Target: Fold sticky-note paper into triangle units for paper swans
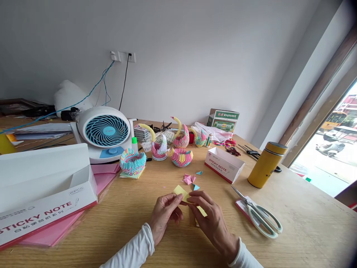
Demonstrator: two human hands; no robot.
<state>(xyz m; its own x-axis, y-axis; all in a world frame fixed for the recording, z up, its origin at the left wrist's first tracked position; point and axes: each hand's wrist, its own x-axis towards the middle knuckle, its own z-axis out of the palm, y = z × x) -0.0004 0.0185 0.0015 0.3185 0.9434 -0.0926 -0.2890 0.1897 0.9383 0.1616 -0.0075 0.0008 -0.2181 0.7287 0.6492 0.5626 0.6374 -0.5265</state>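
My left hand [164,216] and my right hand [213,219] meet over the wooden table [125,223], both pinching a small yellow paper slip [181,192]. The slip's far corner sticks up between my fingertips, and another yellow edge [202,211] shows under my right thumb. Just beyond my fingers lie a few small folded paper pieces, pink [188,179] and blue [196,187].
Scissors [260,216] rest on a pink pad to the right, next to a yellow flask [266,163]. An open sticky-note box [224,163], paper swans [181,139], paper baskets [133,161] and a fan [106,132] stand behind. A large white box [44,193] on pink sheets fills the left.
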